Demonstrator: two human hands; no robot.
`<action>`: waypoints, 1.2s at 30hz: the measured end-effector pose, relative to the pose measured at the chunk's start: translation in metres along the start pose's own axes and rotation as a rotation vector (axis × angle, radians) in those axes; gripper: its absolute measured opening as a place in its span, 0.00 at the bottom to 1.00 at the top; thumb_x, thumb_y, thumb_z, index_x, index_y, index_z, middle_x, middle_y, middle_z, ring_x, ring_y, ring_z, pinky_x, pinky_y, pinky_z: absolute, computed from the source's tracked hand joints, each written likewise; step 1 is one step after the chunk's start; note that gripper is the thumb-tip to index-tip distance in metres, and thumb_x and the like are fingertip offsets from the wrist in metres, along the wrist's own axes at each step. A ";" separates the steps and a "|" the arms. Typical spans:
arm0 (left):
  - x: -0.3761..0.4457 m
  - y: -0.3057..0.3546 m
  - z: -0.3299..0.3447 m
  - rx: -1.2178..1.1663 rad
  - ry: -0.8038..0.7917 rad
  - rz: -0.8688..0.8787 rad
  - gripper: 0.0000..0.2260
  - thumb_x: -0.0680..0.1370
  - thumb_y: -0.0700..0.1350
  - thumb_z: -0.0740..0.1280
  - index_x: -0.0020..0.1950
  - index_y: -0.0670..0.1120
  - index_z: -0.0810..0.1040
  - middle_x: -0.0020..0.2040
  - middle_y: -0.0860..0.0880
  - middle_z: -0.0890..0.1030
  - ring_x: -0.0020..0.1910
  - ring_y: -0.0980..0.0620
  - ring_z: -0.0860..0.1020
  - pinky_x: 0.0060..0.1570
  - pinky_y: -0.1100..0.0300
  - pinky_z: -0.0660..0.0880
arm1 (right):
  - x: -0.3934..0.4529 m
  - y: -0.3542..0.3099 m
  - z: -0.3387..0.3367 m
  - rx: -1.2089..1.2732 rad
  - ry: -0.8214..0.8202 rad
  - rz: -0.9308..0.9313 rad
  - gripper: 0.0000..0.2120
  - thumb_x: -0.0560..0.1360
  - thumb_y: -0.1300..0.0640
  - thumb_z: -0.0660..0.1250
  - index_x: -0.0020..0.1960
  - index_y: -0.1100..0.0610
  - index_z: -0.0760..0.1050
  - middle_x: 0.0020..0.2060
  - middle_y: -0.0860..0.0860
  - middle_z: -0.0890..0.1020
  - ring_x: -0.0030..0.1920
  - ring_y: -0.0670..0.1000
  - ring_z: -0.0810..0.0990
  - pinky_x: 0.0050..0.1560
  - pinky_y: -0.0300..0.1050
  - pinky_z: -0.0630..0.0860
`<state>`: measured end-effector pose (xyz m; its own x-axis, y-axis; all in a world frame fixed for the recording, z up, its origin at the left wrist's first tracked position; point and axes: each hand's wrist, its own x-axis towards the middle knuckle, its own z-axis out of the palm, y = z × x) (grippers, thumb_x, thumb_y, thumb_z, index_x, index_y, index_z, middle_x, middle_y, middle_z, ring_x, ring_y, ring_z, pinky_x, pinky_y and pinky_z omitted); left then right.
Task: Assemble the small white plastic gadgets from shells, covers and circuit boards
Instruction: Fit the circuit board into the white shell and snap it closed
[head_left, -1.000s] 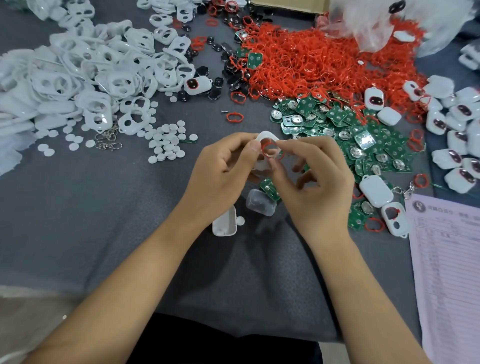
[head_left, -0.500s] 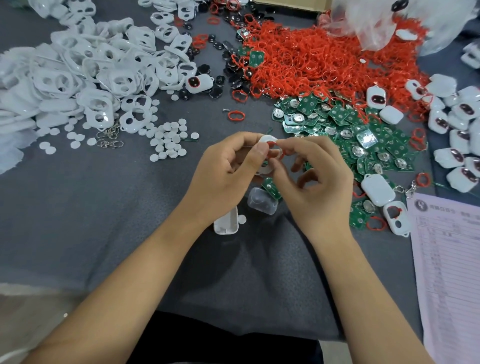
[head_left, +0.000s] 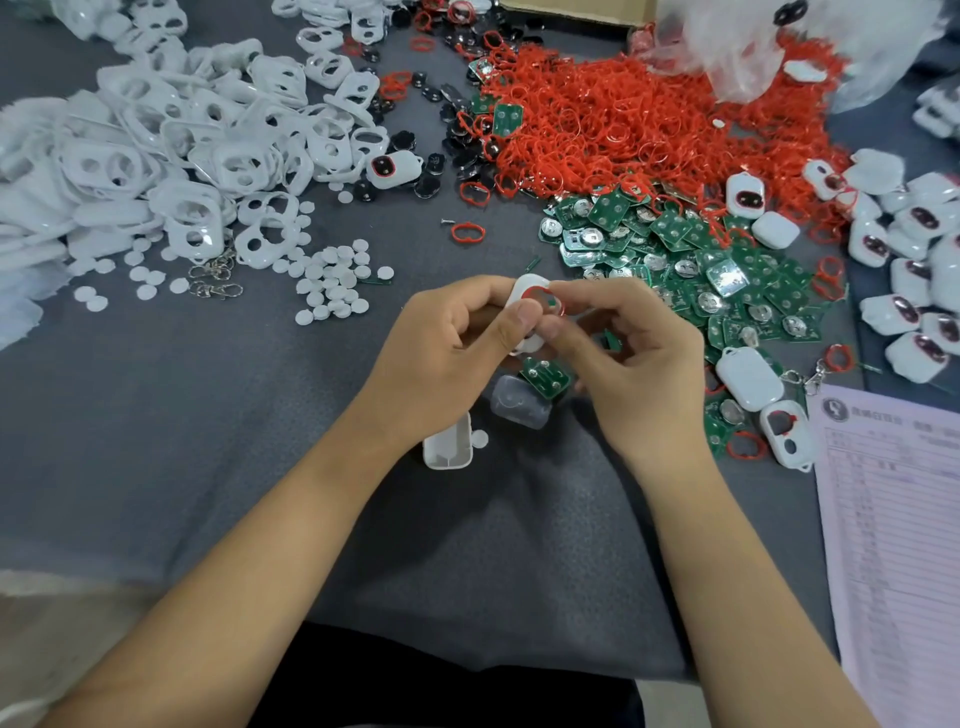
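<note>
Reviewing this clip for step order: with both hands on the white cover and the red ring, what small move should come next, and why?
Probably press the red ring fully into the opening of the white cover. The left hand grips the cover while the right hand pinches the ring at its window, and the ring looks only partly seated. A loose circuit board lies just below.

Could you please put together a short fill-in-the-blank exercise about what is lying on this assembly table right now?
1. The big heap of thin rings at the back is ____ in colour.
2. The circuit boards piled beside the right hand are ____.
3. The white shell is held by ____ hands.
4. The printed sheet lies at the ____ edge of the view.

Missing words: red; green; both; right
</note>
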<state>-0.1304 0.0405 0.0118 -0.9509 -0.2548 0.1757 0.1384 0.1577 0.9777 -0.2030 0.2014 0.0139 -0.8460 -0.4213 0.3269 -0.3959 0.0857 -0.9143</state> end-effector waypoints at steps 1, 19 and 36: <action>0.000 0.000 0.000 -0.005 -0.006 -0.006 0.07 0.85 0.42 0.66 0.60 0.47 0.82 0.45 0.57 0.88 0.44 0.60 0.86 0.44 0.69 0.79 | 0.000 0.000 0.000 0.038 0.001 0.026 0.08 0.76 0.61 0.76 0.54 0.52 0.83 0.43 0.54 0.84 0.40 0.50 0.85 0.36 0.46 0.78; -0.003 0.000 0.000 0.188 0.002 0.070 0.14 0.86 0.46 0.64 0.71 0.48 0.79 0.45 0.59 0.85 0.44 0.65 0.82 0.46 0.72 0.75 | 0.006 -0.006 -0.008 0.641 -0.243 0.581 0.08 0.76 0.55 0.70 0.51 0.55 0.86 0.33 0.48 0.78 0.32 0.42 0.73 0.20 0.32 0.67; 0.000 -0.006 -0.009 0.256 -0.110 0.081 0.13 0.83 0.46 0.69 0.68 0.46 0.79 0.46 0.52 0.85 0.43 0.57 0.84 0.49 0.58 0.80 | 0.002 -0.007 0.001 0.483 -0.287 0.498 0.09 0.80 0.53 0.68 0.43 0.56 0.80 0.34 0.59 0.80 0.29 0.48 0.76 0.22 0.38 0.71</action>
<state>-0.1285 0.0310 0.0074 -0.9660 -0.1284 0.2246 0.1538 0.4128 0.8978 -0.2018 0.1989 0.0205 -0.7313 -0.6610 -0.1681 0.2665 -0.0501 -0.9625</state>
